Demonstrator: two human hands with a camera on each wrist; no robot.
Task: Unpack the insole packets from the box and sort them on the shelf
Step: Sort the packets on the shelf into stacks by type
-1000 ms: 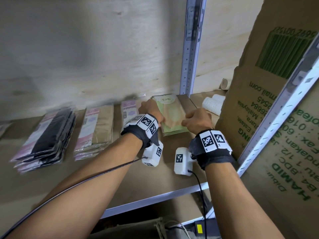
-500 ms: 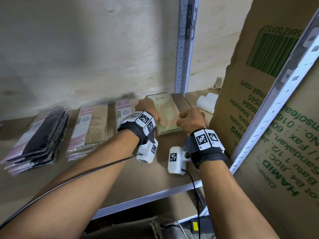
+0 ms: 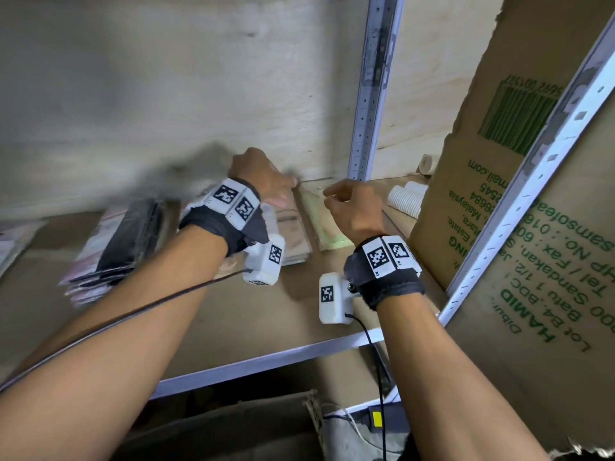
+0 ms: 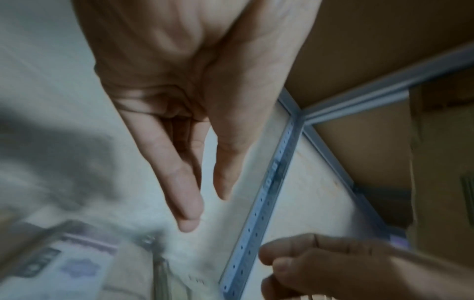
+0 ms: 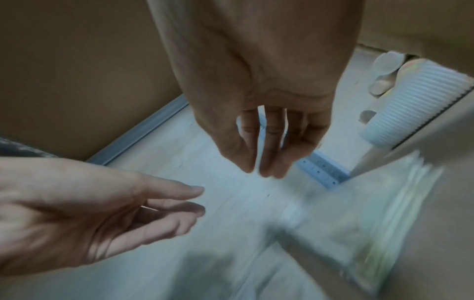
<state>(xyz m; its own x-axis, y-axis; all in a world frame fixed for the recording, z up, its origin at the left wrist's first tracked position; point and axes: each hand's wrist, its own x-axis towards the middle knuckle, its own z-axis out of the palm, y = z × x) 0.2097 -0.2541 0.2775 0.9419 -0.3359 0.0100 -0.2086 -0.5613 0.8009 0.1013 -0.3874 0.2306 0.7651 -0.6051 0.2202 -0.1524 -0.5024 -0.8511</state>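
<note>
Green insole packets point(image 3: 324, 224) lie stacked at the shelf's point(image 3: 253, 314) back edge, beside the upright post. Both hands pressed on this stack half a second ago; now they have lifted clear, which suggests the pile is squared and placed. The left hand point(image 3: 263, 181) hovers over the neighbouring tan packets point(image 3: 293, 234), fingers straight and holding nothing. The right hand point(image 3: 352, 211) hangs just above the green stack, fingers loosely curled and empty.

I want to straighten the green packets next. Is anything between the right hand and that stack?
Nothing visible. The right hand hangs empty right over the green packet stack; the white cups lie off to its right.
</note>
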